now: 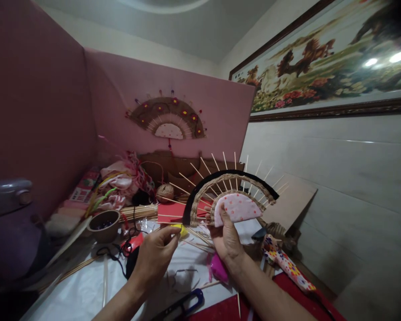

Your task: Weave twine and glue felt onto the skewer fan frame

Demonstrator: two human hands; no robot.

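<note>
My right hand (pixel 230 238) grips a half-made fan (pixel 239 207) by its half-round centre of white cloth with pinkish-red dots, thumb in front and fingers behind. Thin wooden sticks spread from that centre. Braided tan cord is woven across them in an inner and an outer arc, and a black band (pixel 200 189) runs along the outer arc, with bare stick ends beyond it. My left hand (pixel 158 249) is closed in a pinch by the lower left end of the black band, close to the lowest stick. What its fingertips hold is too small to tell.
A finished fan (pixel 167 118) with flowers hangs on the pink board. Around the table are a brown bowl (pixel 103 225), a twine ball (pixel 165 192), wooden sticks (pixel 140 211), blue-handled scissors (pixel 194 301), a pink bundle (pixel 218 269) and a flower-patterned glue gun (pixel 287 265).
</note>
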